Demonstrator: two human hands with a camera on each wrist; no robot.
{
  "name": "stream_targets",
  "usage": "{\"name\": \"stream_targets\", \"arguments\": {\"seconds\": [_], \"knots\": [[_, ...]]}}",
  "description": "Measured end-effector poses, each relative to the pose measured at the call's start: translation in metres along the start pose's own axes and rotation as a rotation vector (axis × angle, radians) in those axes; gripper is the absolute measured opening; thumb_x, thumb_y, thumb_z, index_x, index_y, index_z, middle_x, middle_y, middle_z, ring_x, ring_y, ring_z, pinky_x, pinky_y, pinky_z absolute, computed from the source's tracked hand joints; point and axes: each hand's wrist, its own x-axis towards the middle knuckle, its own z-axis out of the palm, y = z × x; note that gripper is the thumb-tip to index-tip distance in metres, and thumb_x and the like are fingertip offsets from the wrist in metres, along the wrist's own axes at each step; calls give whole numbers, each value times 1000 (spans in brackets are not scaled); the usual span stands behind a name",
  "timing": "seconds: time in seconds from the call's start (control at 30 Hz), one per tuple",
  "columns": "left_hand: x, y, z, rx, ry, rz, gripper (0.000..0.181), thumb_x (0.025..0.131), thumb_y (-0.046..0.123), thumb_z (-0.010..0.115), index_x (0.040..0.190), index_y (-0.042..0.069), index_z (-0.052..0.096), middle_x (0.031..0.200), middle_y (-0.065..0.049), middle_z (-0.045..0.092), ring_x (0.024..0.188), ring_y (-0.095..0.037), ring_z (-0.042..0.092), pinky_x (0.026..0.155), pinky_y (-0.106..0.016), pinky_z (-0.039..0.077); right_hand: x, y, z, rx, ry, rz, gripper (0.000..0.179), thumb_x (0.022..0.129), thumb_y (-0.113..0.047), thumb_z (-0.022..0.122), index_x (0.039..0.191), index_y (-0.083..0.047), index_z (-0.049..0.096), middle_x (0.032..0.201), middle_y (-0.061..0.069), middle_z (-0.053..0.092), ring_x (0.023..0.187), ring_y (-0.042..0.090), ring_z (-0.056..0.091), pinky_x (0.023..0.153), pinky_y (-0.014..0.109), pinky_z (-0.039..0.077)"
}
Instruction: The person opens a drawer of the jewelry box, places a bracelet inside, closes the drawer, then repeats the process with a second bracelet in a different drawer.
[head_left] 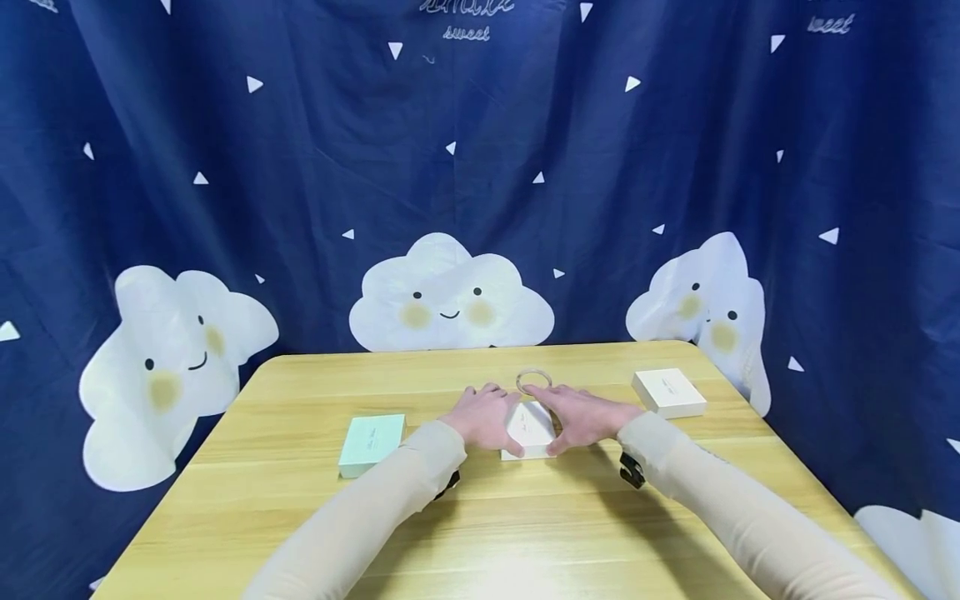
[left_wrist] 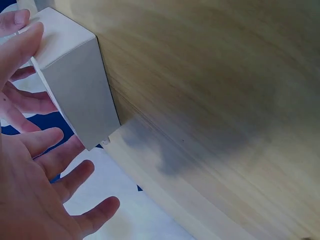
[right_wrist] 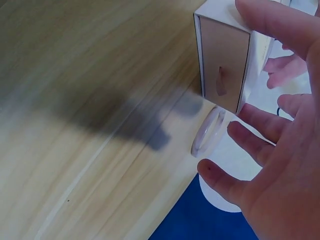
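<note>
Box (head_left: 531,425) at the dial's centre

We count three boxes: this white one, a mint box (head_left: 372,440) at nine o'clock, another white box (head_left: 669,390) past two; one ring (right_wrist: 201,132) at twelve. Only the right wrist view shows us the central box's tab (right_wrist: 220,82). Left hand (head_left: 483,417) and right hand (head_left: 587,415) flank that box, fingers wide, thumbs on its near side.

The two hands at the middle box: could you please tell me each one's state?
Left hand: holding the white box, thumb and finger.
Right hand: holding the white box too.
</note>
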Motion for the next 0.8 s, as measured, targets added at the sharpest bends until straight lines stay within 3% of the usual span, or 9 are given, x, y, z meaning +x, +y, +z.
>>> {"name": "stream_targets", "arguments": {"seconds": [0.2,0.8], "knots": [[2,0,-2,2,32,17,104,67,64,83,151,15,47,136,1,63,132,-21,47,101,-47,41,-1,1,0,-3,16,-29,109,75,-36,88,161,-17,25,153,10,48,133,30,49,105,56,42],[4,-4,1,30,58,27,99,66,65,82,147,16,52,135,2,65,132,-21,47,101,-47,41,-2,2,0,-38,30,-29,106,74,-43,87,160,-22,28,150,8,51,134,28,48,104,61,41]]}}
